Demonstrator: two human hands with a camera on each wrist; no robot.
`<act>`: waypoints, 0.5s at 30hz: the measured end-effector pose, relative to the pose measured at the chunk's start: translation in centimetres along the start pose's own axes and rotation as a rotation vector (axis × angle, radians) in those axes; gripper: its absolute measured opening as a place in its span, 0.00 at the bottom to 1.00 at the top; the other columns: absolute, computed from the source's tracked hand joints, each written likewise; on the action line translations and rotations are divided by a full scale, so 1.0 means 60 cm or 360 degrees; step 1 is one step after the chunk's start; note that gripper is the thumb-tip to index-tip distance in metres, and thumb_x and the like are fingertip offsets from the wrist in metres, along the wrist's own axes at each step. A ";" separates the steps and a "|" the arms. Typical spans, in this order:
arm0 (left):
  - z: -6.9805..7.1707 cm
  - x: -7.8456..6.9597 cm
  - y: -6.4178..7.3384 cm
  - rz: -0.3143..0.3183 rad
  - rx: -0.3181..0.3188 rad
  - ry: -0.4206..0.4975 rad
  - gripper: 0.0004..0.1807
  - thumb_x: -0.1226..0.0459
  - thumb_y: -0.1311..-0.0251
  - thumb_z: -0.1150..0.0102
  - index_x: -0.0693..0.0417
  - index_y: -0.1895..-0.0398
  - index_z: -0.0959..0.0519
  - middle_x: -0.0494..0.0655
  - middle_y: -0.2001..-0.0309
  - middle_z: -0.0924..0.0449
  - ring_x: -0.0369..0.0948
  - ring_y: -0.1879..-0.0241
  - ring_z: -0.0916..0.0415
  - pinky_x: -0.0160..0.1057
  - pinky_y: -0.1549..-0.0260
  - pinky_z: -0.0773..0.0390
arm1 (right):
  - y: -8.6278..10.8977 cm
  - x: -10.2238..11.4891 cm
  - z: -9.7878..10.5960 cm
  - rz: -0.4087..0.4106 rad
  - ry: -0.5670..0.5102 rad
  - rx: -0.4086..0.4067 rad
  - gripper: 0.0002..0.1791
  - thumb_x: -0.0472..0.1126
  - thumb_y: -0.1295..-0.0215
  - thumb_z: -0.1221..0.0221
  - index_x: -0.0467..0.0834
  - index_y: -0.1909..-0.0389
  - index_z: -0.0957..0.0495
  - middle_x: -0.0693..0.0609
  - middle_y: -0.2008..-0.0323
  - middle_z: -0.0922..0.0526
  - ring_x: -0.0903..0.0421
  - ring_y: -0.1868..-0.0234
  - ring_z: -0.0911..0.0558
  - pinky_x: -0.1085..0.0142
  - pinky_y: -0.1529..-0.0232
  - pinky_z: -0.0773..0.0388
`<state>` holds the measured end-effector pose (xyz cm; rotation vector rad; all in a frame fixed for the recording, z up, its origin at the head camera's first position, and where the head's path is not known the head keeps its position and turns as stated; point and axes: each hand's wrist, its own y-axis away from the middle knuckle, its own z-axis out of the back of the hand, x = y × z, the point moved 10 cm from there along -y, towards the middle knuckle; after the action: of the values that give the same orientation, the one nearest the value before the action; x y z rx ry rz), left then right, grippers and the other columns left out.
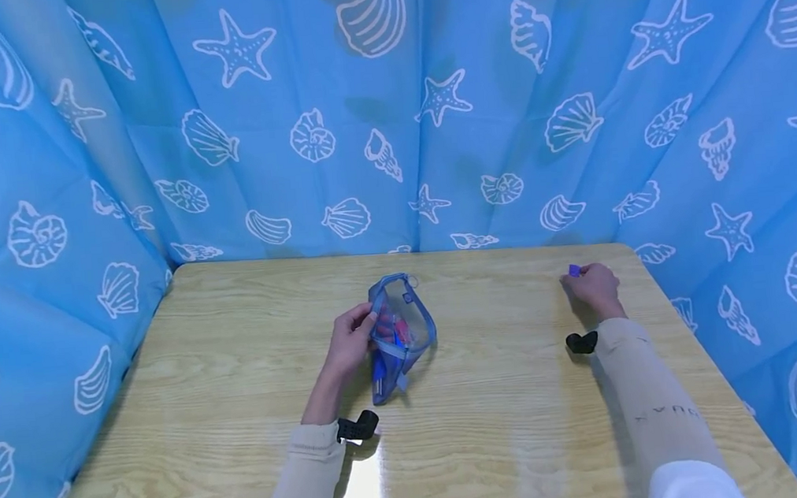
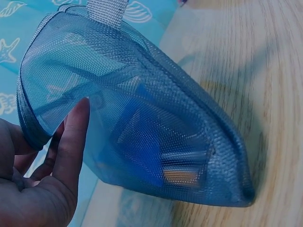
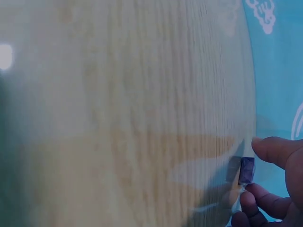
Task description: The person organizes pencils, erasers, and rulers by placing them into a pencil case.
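Note:
A blue mesh zipper pouch (image 1: 420,322) stands with its mouth open near the middle of the table. My left hand (image 1: 351,338) pinches the left side of its rim. Through the mesh in the left wrist view, a blue item (image 2: 144,151) shows, its kind blurred by the weave. Red or pink items (image 1: 402,329) lie inside too. Far to the right, my right hand (image 1: 594,286) holds a small purple block (image 3: 246,170) at its fingertips, near the tabletop. Something clear edges the block; its exact kind cannot be told.
The wood-grain table (image 1: 499,422) extends around both hands. A blue curtain (image 1: 386,108) with white shells and starfish hangs behind it and along both sides. Each wrist carries a black camera, such as the left wrist camera (image 1: 359,426).

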<state>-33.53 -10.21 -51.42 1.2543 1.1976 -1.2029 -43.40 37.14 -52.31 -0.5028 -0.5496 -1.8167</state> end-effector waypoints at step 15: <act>0.006 -0.002 0.000 0.0001 0.0000 -0.0006 0.16 0.68 0.21 0.56 0.67 0.42 0.22 0.54 0.58 0.22 0.37 0.67 0.25 0.32 0.73 0.23 | -0.012 0.006 -0.007 0.0073 -0.0029 -0.0077 0.27 0.47 0.26 0.44 0.26 0.43 0.26 0.27 0.43 0.26 0.28 0.40 0.34 0.39 0.41 0.34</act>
<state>-33.55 -10.56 -51.31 1.2519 1.1943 -1.2042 -44.24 36.83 -52.52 -0.5610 -0.5038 -1.7866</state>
